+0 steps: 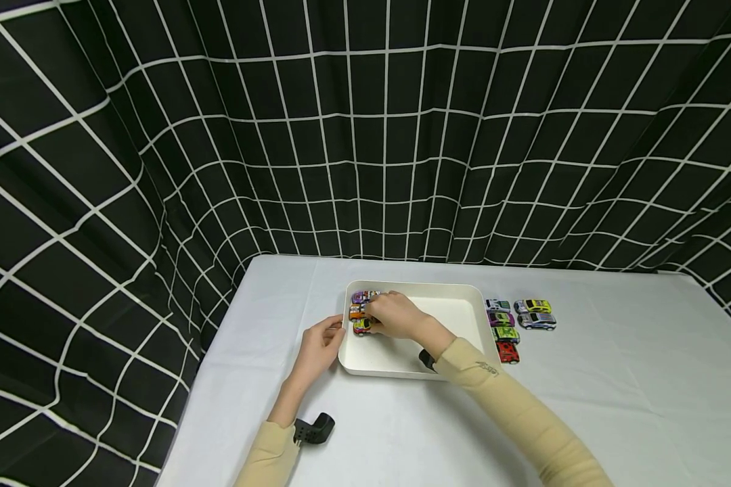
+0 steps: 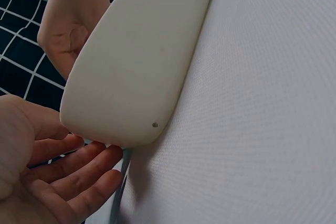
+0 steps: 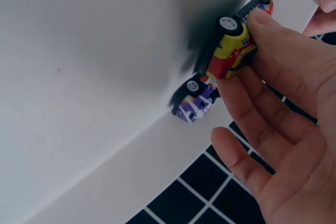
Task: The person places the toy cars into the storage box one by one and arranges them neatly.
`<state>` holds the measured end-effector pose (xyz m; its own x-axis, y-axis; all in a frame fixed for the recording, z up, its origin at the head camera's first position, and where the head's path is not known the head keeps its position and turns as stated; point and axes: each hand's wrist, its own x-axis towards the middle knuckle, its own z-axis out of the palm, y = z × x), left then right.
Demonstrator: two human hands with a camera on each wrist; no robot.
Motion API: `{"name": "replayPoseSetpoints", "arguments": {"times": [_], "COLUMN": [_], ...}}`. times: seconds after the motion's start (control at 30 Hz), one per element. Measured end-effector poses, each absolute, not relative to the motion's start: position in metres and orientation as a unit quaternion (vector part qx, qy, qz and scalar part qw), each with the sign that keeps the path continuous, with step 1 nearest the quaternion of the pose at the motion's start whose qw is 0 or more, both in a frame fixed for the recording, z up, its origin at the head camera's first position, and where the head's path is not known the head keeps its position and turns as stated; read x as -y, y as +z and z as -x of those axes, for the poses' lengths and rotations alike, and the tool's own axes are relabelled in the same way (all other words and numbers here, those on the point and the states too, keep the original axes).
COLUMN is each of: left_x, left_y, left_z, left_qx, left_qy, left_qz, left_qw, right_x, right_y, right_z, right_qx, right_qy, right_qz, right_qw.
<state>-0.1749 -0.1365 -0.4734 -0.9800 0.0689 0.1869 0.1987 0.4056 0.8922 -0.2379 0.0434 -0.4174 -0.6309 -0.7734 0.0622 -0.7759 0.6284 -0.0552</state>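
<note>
A white tray (image 1: pixel 426 368) sits on the table. My left hand (image 1: pixel 319 347) rests beside its left end, relaxed fingertips at the outer wall; in the left wrist view, the fingers (image 2: pixel 86 169) lie along the tray's lower corner. Inside the tray, my right hand (image 1: pixel 399 315) reaches to the left end. In the right wrist view, its thumb and fingers pinch a red and yellow toy car (image 3: pixel 231 56). Alongside are an orange toy car (image 1: pixel 357 311), partly covered by the hand, and a purple and white toy car (image 3: pixel 194 106) close to the tray wall.
Right of the tray stand several toy cars, including a red one (image 1: pixel 508 352), a green one (image 1: pixel 506 335), a purple one (image 1: pixel 500 318) and a yellow one (image 1: pixel 533 306). A black grid-patterned curtain (image 1: pixel 396 135) hangs behind the white-covered table (image 1: pixel 615 379).
</note>
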Motion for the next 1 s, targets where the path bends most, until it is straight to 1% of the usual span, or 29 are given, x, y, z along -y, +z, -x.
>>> {"name": "replayPoseSetpoints", "arguments": {"times": [0.37, 0.63, 1.0], "left_x": [0.1366, 0.1367, 0.1361], "left_y": [-0.4725, -0.4727, -0.4722], "left_z": [0.175, 0.1751, 0.1744], "left_qx": [0.834, 0.836, 0.836], "left_qy": [-0.541, -0.538, -0.538], "left_qz": [0.083, 0.086, 0.082], "left_qw": [0.066, 0.064, 0.063], "right_x": [-0.0354, -0.0331, -0.0356], "right_y": [-0.4225, -0.4237, -0.4214], "right_z": [0.2391, 0.2397, 0.2391], "right_qx": [0.896, 0.894, 0.903], "right_qy": [0.049, 0.052, 0.058], "right_qz": [-0.441, -0.444, -0.426], "right_qw": [0.028, 0.015, 0.008]}}
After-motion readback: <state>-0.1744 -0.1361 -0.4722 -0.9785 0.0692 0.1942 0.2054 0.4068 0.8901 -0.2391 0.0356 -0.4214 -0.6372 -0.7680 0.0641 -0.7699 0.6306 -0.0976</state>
